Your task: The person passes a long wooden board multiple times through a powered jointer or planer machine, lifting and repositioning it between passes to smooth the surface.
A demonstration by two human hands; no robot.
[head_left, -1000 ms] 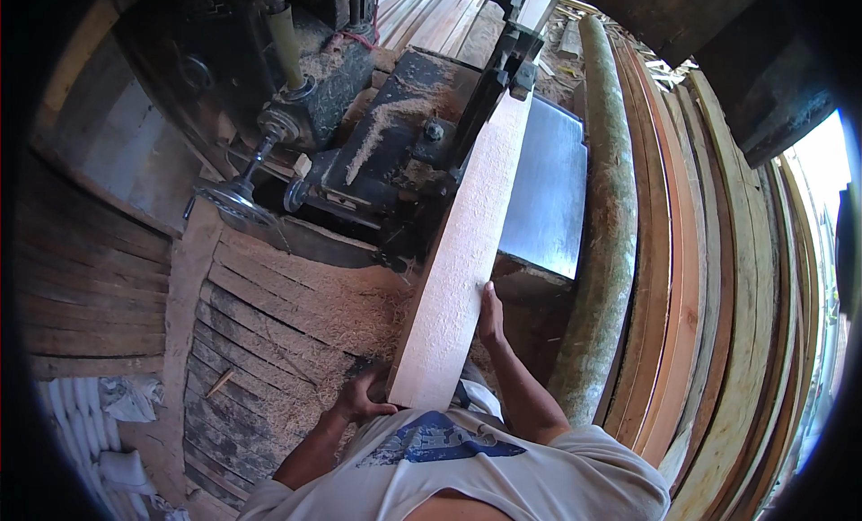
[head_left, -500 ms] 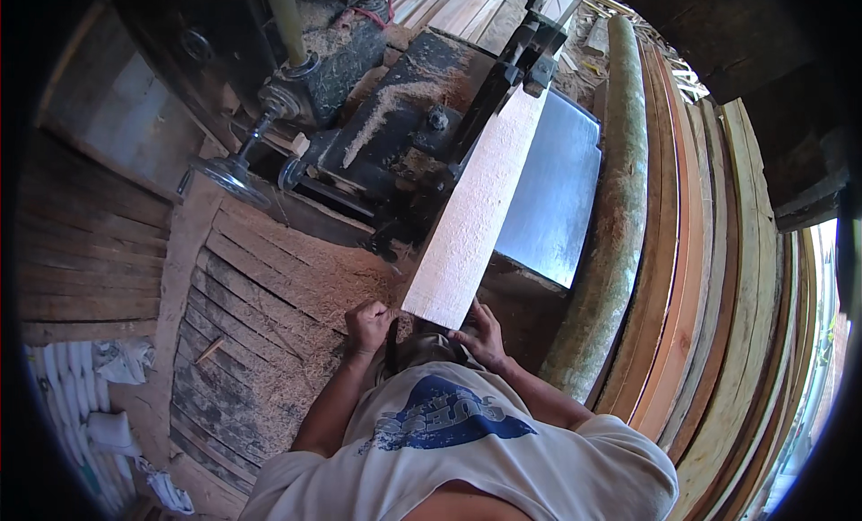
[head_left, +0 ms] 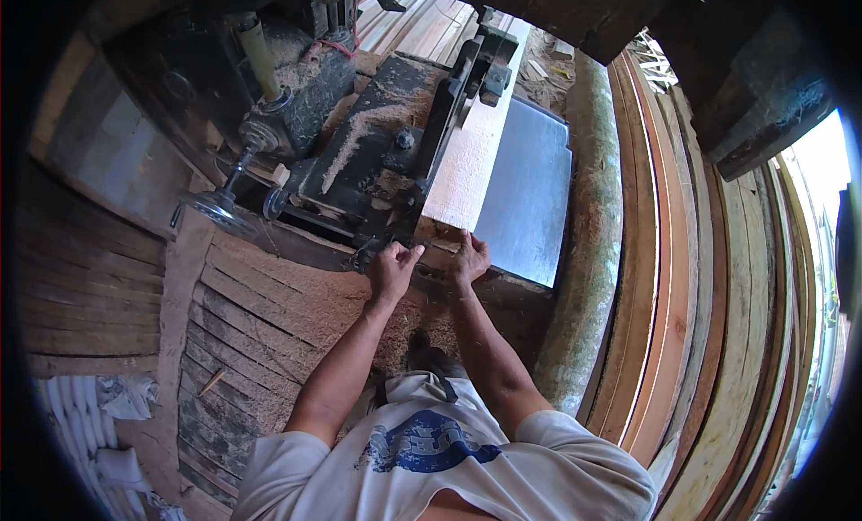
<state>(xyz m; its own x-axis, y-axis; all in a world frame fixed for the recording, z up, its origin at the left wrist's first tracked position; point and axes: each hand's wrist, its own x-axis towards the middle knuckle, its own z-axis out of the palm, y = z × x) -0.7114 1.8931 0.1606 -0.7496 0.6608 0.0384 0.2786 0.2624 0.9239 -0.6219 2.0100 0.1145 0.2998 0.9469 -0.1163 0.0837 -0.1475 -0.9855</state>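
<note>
A long pale rough-sawn wooden plank (head_left: 462, 175) lies on the machine's metal table, along a dark metal fence (head_left: 440, 131). Its near end face shows just ahead of my hands. My right hand (head_left: 469, 259) is closed at the near right corner of that end, fingertips against the wood. Just left of the end, by the foot of the fence, my left hand (head_left: 393, 271) has its fingers curled and its thumb pointing toward the plank; nothing shows in it. Both forearms reach forward, side by side.
Bare metal tabletop (head_left: 525, 198) extends right of the plank. A round log (head_left: 593, 225) and several long boards (head_left: 678, 279) lie at right. A handwheel (head_left: 218, 213) sticks out at left. Sawdust (head_left: 269, 315) covers the slatted floor. A dark beam (head_left: 763, 117) hangs at upper right.
The plank has slid forward, away from me, along the fence. Both hands have moved forward with my arms stretched farther; the left hand has come off the plank's corner.
</note>
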